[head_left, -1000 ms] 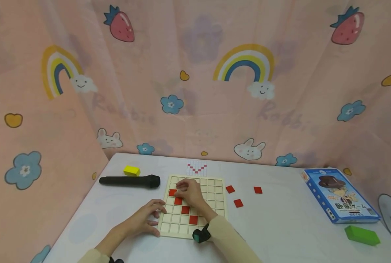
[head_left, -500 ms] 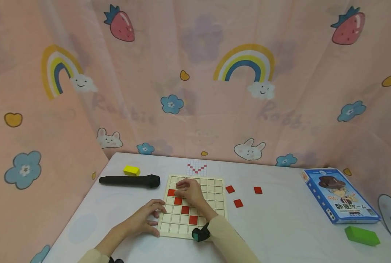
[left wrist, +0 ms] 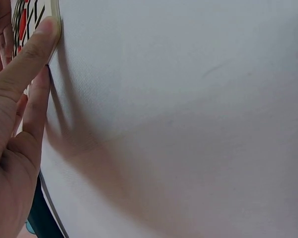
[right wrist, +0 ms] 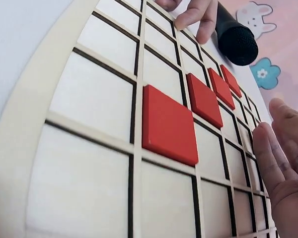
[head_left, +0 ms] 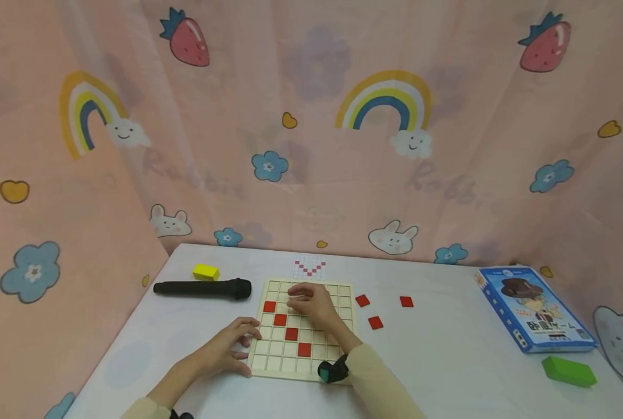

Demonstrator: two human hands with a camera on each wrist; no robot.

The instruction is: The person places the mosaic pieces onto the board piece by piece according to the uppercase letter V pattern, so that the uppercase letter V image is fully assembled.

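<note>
A cream grid board [head_left: 285, 375] lies on the white table, with several red square tiles [right wrist: 170, 126] set in its cells along a diagonal from the far left toward the near middle. At the board's left edge rests my left hand [head_left: 224, 344], fingers spread, its thumb [left wrist: 43, 32] at the near corner. Over the middle of the board hovers my right hand [head_left: 315, 305], fingers loosely bent and nothing between them. To the board's right lie three loose red tiles, one [head_left: 362, 301] near the edge, another [head_left: 376, 322] nearer me and a third [head_left: 406, 301] farther right.
Behind the board lies a small grid card [head_left: 309, 267] with a red V pattern. A black microphone [head_left: 201, 288] and a yellow block [head_left: 206, 272] are at the left. Far right are a blue box [head_left: 536, 311] and a green block [head_left: 569, 371]. A pink curtain [head_left: 311, 192] hangs behind.
My right hand has moved off the farthest-left red tile, away to the right, and that tile now shows whole in its cell. My left hand has stayed at the board's edge.
</note>
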